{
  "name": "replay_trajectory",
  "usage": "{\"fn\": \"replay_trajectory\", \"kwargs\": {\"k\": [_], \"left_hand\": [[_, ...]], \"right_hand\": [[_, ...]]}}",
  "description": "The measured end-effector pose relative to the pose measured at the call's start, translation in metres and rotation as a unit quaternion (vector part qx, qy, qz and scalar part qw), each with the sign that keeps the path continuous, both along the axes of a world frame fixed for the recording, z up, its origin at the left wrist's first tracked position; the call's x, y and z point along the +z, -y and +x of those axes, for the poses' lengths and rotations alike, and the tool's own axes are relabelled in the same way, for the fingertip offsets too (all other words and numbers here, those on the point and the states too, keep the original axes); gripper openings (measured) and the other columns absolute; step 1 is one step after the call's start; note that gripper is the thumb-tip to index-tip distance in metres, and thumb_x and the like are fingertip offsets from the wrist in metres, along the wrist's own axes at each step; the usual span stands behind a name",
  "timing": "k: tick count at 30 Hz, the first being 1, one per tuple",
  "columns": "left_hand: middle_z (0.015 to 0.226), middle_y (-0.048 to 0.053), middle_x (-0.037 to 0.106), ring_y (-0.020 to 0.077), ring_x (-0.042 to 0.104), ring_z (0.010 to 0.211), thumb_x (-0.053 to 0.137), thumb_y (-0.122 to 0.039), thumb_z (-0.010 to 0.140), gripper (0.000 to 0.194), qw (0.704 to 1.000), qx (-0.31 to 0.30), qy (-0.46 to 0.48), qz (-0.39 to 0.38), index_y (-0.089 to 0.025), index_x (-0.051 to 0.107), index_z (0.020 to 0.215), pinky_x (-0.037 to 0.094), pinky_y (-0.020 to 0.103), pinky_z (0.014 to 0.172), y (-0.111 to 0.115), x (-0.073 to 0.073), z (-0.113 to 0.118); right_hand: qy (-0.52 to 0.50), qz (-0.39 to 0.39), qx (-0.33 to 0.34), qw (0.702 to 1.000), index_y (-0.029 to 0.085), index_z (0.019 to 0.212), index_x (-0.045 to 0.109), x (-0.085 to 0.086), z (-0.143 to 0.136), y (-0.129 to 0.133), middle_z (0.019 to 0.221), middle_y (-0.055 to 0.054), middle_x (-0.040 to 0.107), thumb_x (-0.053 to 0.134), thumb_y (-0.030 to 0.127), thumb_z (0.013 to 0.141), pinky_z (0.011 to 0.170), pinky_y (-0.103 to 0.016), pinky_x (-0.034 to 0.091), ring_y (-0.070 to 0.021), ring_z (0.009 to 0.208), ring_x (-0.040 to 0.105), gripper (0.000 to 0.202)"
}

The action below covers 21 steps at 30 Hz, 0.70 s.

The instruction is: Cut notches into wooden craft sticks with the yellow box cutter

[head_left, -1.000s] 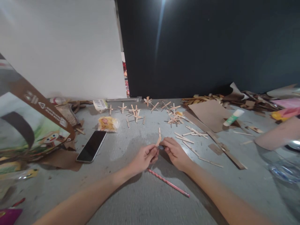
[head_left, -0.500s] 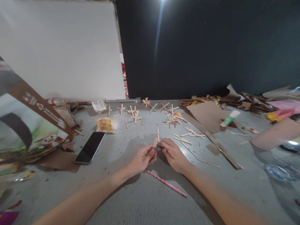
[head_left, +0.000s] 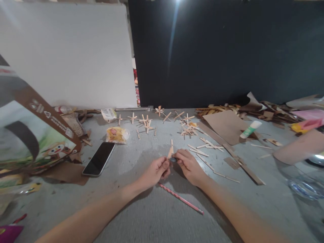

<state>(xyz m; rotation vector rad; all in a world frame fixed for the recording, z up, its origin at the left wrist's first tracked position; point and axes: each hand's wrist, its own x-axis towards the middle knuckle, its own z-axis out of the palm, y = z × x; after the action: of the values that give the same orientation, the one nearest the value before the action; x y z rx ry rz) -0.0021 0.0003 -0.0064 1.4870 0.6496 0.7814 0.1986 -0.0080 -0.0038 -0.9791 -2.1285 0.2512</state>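
My left hand [head_left: 160,168] is closed around a short wooden stick [head_left: 169,153], whose upper end points up and away. Close beside it, my right hand [head_left: 186,162] pinches a small dark grey piece [head_left: 173,159] against the stick; what the piece is, I cannot make out. Just beyond the fingers another wooden stick [head_left: 171,143] lies on the grey table [head_left: 141,216]. A pink striped pencil [head_left: 181,198] rests below both hands. Right of my right hand are several loose sticks [head_left: 202,155].
Crossed-stick shapes [head_left: 146,125] stand farther back. To the left are a phone [head_left: 98,159], a yellow packet [head_left: 116,135] and a printed box [head_left: 48,135]. A glue stick [head_left: 250,129], cardboard [head_left: 224,125] and a clear tape roll [head_left: 305,189] lie right.
The held stick leans slightly more to the right, and its tip now overlaps the stick lying behind it. The whole view has shifted slightly.
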Motion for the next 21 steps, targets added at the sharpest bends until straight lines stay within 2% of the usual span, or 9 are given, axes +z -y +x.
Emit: {"fn": "replay_trajectory", "kwargs": {"k": [8,16,21], "left_hand": [[0.055,-0.009,0.039,0.0073,0.030,0.046,0.055,-0.085,0.083,0.066,1.000,-0.011,0.003,-0.028,-0.020,0.046,0.074,0.022,0.023,0.046,-0.0011,0.0001,-0.0002],[0.060,-0.009,0.037,0.0075,0.027,0.051,0.053,-0.085,0.084,0.065,0.999,-0.025,-0.010,-0.027,-0.020,0.045,0.077,0.022,0.024,0.050,0.0007,0.0004,0.0004],[0.059,-0.008,0.036,0.0084,0.029,0.051,0.050,-0.081,0.089,0.062,1.000,-0.018,-0.005,0.001,-0.021,0.045,0.077,0.021,0.024,0.050,0.0013,0.0021,-0.0001]], "right_hand": [[0.003,-0.010,0.002,1.000,0.023,0.095,0.060,-0.0006,0.0032,0.0011,0.086,-0.008,0.063,0.022,0.046,0.112,0.076,-0.038,0.043,-0.0249,0.084,0.058,0.047],[0.002,-0.031,0.006,0.999,0.024,0.096,0.060,0.0020,0.0022,0.0048,0.087,-0.008,0.062,0.021,0.048,0.111,0.078,-0.040,0.044,-0.0258,0.084,0.058,0.049],[0.002,-0.032,0.010,0.999,0.023,0.098,0.061,0.0015,0.0022,0.0036,0.088,-0.008,0.062,0.021,0.047,0.111,0.078,-0.039,0.044,-0.0258,0.085,0.058,0.048]]}}
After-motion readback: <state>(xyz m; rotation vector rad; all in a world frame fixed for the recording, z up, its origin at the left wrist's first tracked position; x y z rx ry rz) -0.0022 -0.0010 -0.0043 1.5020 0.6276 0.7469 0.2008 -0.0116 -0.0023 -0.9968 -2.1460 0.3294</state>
